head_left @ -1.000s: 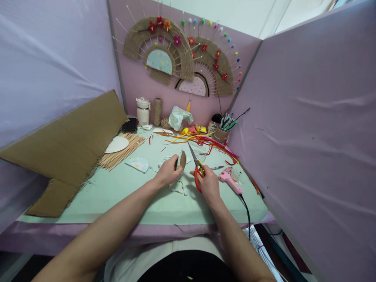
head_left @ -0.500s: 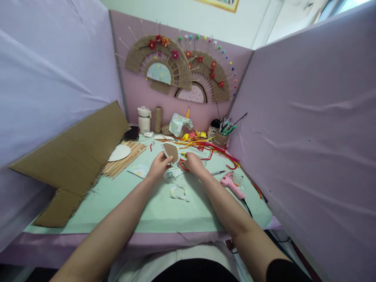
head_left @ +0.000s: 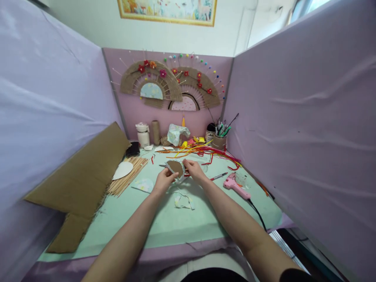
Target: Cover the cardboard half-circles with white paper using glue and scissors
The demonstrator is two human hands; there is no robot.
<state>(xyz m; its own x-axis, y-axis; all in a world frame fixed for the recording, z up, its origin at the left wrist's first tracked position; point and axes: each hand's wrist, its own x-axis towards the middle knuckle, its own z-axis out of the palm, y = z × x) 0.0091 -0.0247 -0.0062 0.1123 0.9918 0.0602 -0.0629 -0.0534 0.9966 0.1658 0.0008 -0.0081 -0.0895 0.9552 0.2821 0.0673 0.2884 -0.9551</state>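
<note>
My left hand (head_left: 165, 181) is closed on the lower left edge of a small half-round cardboard piece (head_left: 175, 167), which has pale patterned cloth folded around its rim. My right hand (head_left: 194, 171) pinches at the piece's right edge with thumb and fingers; its fingertips are partly hidden. A dark pointed tip (head_left: 162, 165) shows just left of the piece; what it belongs to is hidden. Below the hands lies a torn patterned scrap (head_left: 183, 201). Left of my left hand rests a pale patterned half-round piece (head_left: 143, 185).
A pink glue gun (head_left: 236, 186) and a pen (head_left: 219, 176) lie at right. Red and yellow pipe cleaners (head_left: 202, 150) spread behind. Thin sticks (head_left: 129, 180), a white oval (head_left: 122, 170) and large cardboard (head_left: 79, 192) are at left. Decorated half-round hangings (head_left: 173, 88) stand at the back.
My right hand has moved up to the cardboard piece's right edge from beside it. The piece has tilted slightly in my left hand. My view has risen, showing more wall.
</note>
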